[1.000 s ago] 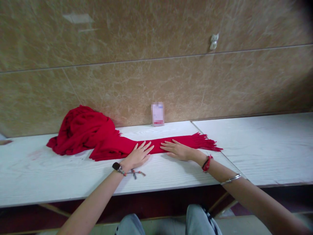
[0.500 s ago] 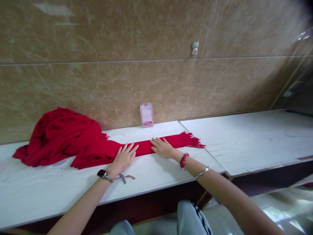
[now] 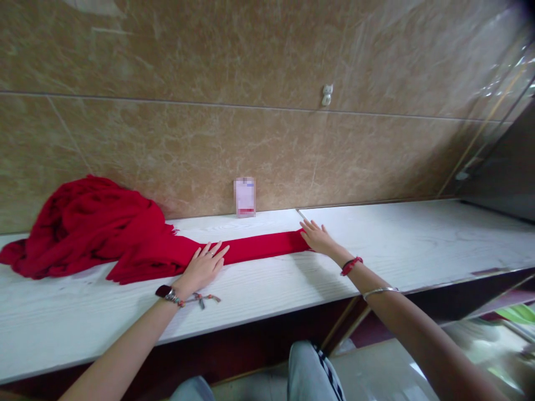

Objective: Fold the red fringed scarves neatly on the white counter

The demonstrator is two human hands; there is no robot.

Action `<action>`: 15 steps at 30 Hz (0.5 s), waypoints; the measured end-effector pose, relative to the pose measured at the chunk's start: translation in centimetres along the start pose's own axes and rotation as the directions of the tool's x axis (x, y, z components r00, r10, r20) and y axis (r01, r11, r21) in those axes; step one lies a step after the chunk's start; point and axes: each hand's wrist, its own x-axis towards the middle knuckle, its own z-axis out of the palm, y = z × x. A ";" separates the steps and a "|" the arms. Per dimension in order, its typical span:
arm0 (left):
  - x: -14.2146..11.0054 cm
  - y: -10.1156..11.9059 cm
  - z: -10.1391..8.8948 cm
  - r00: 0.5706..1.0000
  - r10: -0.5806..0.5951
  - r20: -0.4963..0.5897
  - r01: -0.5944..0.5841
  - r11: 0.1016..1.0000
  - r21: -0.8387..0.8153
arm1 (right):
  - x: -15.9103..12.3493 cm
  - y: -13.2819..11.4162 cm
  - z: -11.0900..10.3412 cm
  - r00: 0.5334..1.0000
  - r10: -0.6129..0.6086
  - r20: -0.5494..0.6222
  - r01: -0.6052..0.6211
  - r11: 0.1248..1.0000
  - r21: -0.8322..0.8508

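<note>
A red scarf lies on the white tabletop, its right part stretched out as a flat, narrow band and its left part heaped in loose folds. My left hand rests flat on the band beside the heap, fingers spread. At the band's right end, my right hand lies palm down with its fingers stretched out over the fringe, which it mostly hides. Neither hand grips the cloth.
Against the tiled wall stands a small blurred pale card or box. A white cat-shaped hook is fixed higher up. The white table runs along the wall, with a seam right of centre. My knees are below its front edge.
My right hand has slid right along the scarf, from the middle of the band to its fringed end. My left hand stays in place on the scarf. The view has tilted slightly.
</note>
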 end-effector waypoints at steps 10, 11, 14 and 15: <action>0.4 0.4 -1.6 0.974 0.220 0.057 -0.214 0.972 -0.093 | 2.2 -9.2 1.2 0.915 -0.399 0.052 0.390 0.911 0.133; 0.7 0.3 -1.9 0.972 0.219 0.085 -0.207 0.970 -0.129 | 2.1 -8.8 1.3 0.909 -0.413 0.063 0.405 0.908 0.106; 1.9 0.2 -3.0 0.967 0.225 0.123 -0.199 0.961 -0.192 | 1.5 -5.6 1.5 0.911 -0.407 0.070 0.409 0.912 -0.016; 2.4 0.4 -3.4 0.971 0.220 0.098 -0.200 0.962 -0.185 | 1.3 -4.1 1.5 0.917 -0.393 0.069 0.397 0.916 -0.054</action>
